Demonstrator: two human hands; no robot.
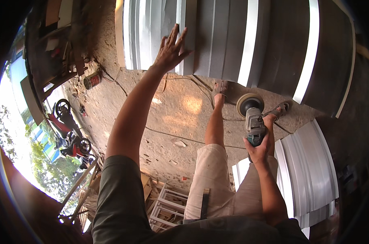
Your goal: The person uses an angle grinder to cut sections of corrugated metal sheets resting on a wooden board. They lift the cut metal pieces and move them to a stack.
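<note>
Your left hand (172, 51) spread flat on the grey moulded panel (217, 36), your right hand (258, 151) clenched around the angle sander (251, 116), above the dirt floor (180, 110).

Grey-green handheld disc sander with round tan pad (253, 116) – held pad-forward, clear of the long white ribbed moulding panel (217, 36) – which lies flat, lit in stripes

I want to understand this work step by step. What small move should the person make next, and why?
Probably lift the sander up to the grey moulded panel. The left hand lies flat on that panel, while the right hand grips the tool low, its disc apart from the panel, near the feet.
</note>
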